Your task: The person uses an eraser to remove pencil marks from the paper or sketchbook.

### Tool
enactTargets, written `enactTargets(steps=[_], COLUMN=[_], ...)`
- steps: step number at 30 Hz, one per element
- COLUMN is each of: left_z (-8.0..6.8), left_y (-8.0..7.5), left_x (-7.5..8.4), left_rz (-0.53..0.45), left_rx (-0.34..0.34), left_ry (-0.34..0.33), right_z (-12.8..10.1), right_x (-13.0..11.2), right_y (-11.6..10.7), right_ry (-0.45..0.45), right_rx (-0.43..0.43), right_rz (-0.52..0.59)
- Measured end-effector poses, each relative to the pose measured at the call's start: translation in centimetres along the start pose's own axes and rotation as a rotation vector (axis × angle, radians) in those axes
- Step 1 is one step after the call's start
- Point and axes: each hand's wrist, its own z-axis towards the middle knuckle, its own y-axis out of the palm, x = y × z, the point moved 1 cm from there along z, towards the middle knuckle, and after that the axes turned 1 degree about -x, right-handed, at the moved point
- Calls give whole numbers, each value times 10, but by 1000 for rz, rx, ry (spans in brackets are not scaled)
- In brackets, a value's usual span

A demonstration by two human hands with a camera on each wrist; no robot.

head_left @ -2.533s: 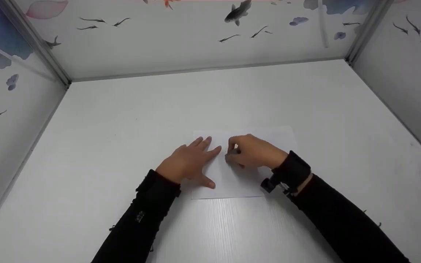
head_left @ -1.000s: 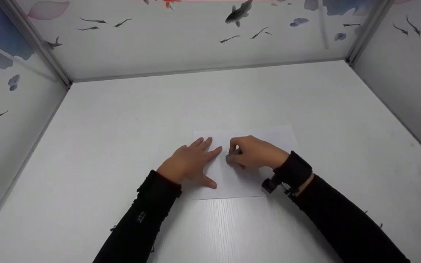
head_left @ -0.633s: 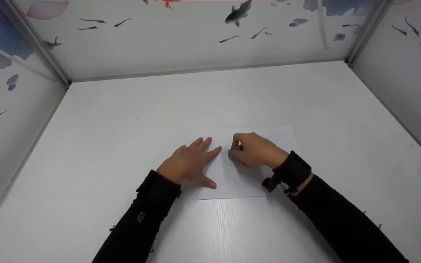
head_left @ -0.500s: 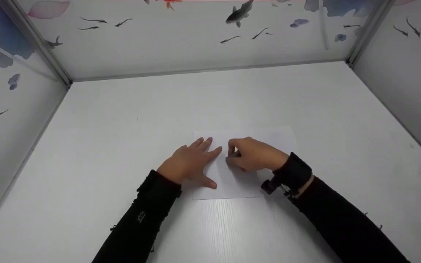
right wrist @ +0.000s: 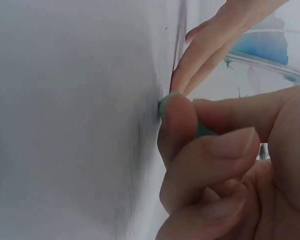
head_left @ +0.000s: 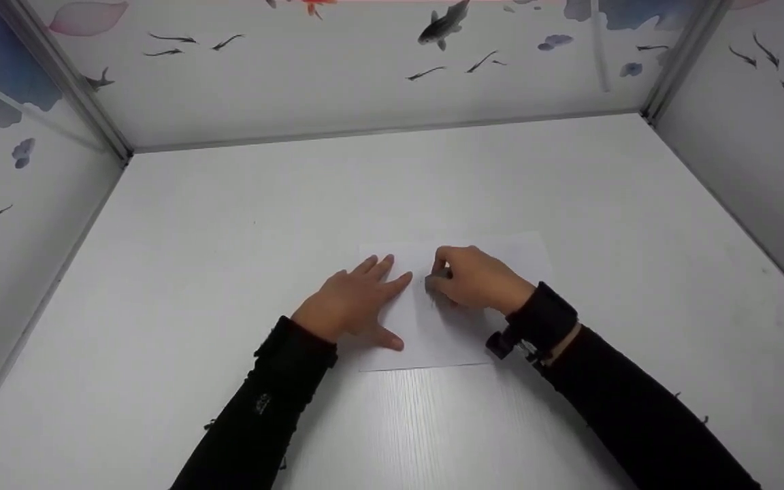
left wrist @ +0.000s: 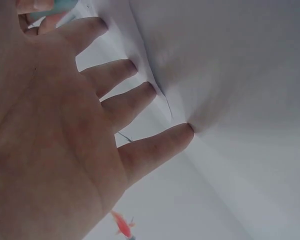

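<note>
A white sheet of paper lies on the table. My left hand rests on its left part with spread fingers; in the left wrist view the fingertips touch the paper. My right hand pinches a small eraser between thumb and curled fingers, just right of the left fingertips. It looks grey from above, but in the right wrist view the eraser is teal, with its end against the paper. Dark smudges and small specks show on the sheet beside it. Fingers hide most of the eraser.
The white tabletop is bounded by panels printed with fish and petals. The back panel meets the table's far edge, and side panels stand left and right. Black sleeves and wrist straps cover both forearms.
My right hand shifts back and forth over the paper with the eraser; since half a second ago it has moved slightly away from me and to the right. The left hand stays put.
</note>
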Motion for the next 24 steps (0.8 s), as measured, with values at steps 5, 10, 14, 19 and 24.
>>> enactTargets(steps=[5,10,14,19,24], left_z=[0,1,0,-1,-1], left_y=[0,-1,-1,-2,-1], left_x=[0,0,-1,0,1], left_rz=[-10,-9,-7,-18,-16], left_rx=[-5,-6,-7,-7,-7], left_ry=[-3,-5,-5,-3,-4], right_z=[0,1,2,2,2], right_x=[-1,1,0,4,4], right_y=[1,0,0,-2,-3], right_ry=[-29,7,-29,13,-15], right_rx=[-53,30,-68,31,-29], right_rz=[-12,-28,12,-22,-28])
